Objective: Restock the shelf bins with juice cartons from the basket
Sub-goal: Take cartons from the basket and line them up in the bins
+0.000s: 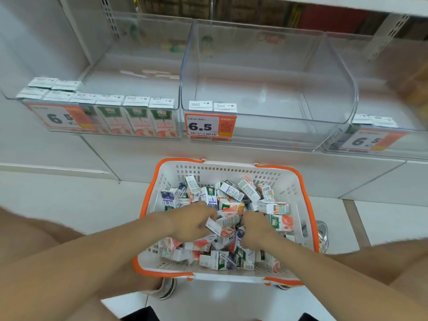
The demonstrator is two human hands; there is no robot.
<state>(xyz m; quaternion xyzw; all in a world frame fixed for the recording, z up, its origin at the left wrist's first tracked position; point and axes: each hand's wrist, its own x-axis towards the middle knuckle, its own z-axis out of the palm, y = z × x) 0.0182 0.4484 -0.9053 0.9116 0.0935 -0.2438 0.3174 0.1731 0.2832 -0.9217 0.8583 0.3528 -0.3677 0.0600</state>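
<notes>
A white basket with an orange rim [298, 181] sits on the floor in front of me, full of small juice cartons [234, 191] lying in a jumble. Both hands are down in the pile. My left hand [192, 222] is closed around a white and red juice carton [214, 227]. My right hand [257, 225] curls into the cartons beside it; its fingers are hidden, so its grip is unclear. Above, three clear shelf bins stand side by side: the left bin [139, 66] holds several upright cartons, the middle bin [266, 93] two, the right bin [382, 93] two.
Orange price tags [209, 126] reading 6.5 hang on each bin front. A white shelf base runs below the bins. My shoes [166, 289] stand at the basket's near edge. A metal floor drain [323, 230] lies right of the basket on the white tiles.
</notes>
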